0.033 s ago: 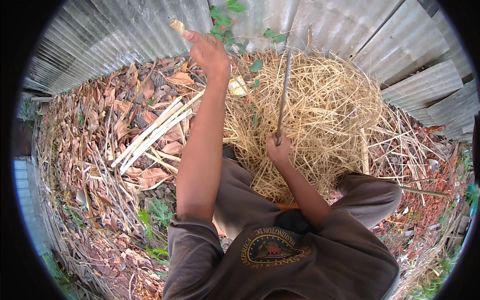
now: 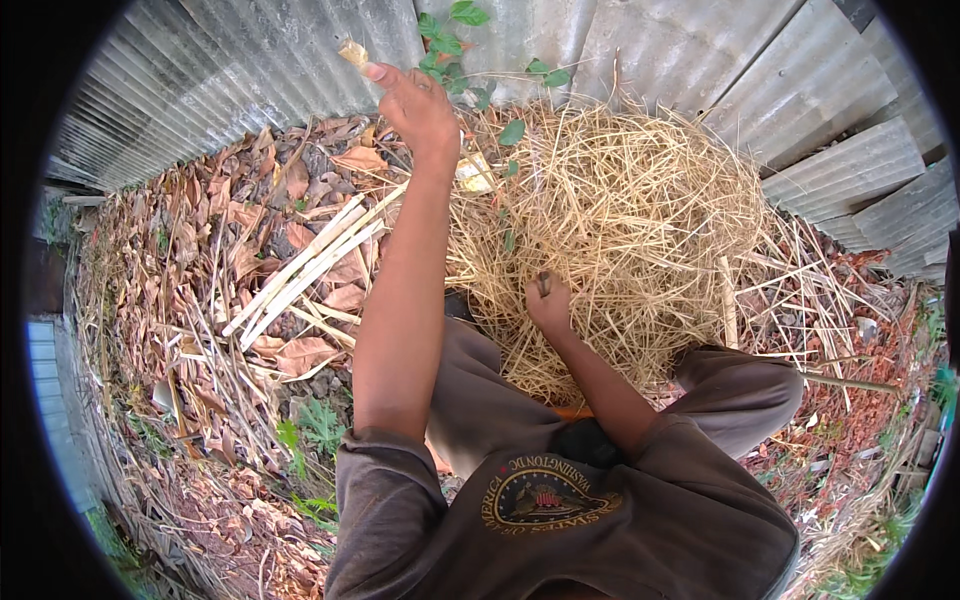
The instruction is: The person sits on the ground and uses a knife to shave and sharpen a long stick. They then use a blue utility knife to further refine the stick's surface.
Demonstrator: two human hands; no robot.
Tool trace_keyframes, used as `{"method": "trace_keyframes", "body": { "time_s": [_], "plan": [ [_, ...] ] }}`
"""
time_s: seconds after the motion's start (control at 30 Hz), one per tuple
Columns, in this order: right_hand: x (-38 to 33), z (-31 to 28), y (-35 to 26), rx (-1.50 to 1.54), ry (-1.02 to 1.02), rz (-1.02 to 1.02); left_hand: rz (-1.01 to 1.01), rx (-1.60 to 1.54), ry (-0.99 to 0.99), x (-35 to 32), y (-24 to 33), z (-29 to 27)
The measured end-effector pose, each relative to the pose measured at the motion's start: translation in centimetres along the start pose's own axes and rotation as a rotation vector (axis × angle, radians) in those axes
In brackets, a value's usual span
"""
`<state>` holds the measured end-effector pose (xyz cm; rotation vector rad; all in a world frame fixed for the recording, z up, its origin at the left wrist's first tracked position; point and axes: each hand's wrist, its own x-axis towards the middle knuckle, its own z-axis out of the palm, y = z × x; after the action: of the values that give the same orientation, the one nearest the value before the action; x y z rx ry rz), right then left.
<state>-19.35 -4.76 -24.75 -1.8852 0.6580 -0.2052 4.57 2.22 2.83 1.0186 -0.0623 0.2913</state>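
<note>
Two grips, one hard to read

I have the left hand point(image 2: 420, 108) pinching a pale piece point(image 2: 353, 54) at its thumb tip; the right hand point(image 2: 549, 306) is closed around a dark tool point(image 2: 543, 283) whose full length I cannot make out. I worry that poor aim could carry it into the left hand, or a loosened pinch drop the piece. That piece lies just beyond the left hand, well apart from the right, which has straw point(image 2: 640, 215) beyond it.
</note>
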Motion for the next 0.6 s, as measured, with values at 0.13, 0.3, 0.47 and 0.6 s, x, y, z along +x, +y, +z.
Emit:
{"method": "trace_keyframes", "body": {
  "time_s": [0.13, 0.3, 0.47, 0.6],
  "plan": [
    [-0.6, 1.3, 5.7, 0.012, -0.1, 0.658, 0.002, 0.051, 0.026, 0.4, 0.7, 0.2],
    [0.5, -1.8, -0.9, 0.908, -0.388, 0.946, -0.056, 0.029, 0.096, 1.2, 5.7, -1.2],
    [-2.4, -8.2, -3.7, 0.566, -0.241, 0.747, -0.086, -0.08, -0.039, 2.0, 8.0, -3.5],
    [-4.7, -10.3, -5.8, 0.367, -0.135, 0.657, -0.154, -0.172, 0.001, 1.9, 6.6, -4.2]
  ]
}}
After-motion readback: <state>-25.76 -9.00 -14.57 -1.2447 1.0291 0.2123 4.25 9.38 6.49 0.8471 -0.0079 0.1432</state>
